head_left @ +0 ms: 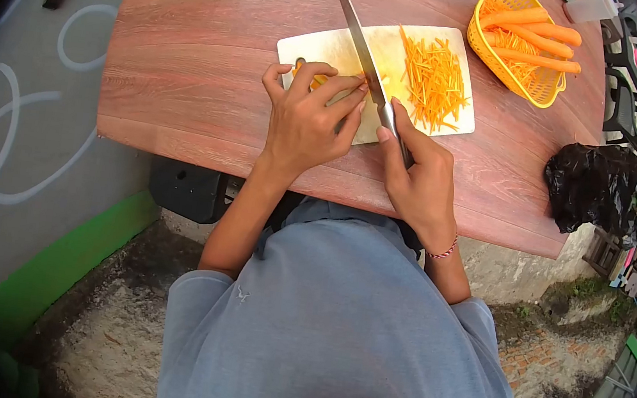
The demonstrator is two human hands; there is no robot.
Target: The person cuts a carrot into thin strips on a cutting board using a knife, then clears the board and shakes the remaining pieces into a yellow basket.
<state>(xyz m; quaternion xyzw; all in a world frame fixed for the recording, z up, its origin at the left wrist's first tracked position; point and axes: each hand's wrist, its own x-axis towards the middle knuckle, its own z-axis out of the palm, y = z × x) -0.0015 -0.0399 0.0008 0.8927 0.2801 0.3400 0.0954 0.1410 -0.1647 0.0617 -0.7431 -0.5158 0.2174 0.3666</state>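
My right hand (425, 176) is wrapped round the handle of a kitchen knife (359, 37), its long blade pointing away from me across a white cutting board (316, 48). Curled over the board's left half, my left hand (307, 123) presses down on a piece of carrot (318, 82), mostly hidden under the fingers. Its fingertips sit close beside the blade. To the right of the knife lies a pile of carrot strips (433, 85).
A yellow plastic basket (503, 73) with several peeled carrots (540, 45) and more strips stands at the table's far right. A black plastic bag (596, 187) hangs at the right edge of the wooden table (192, 67). A clear bottle (589, 9) is at the back right.
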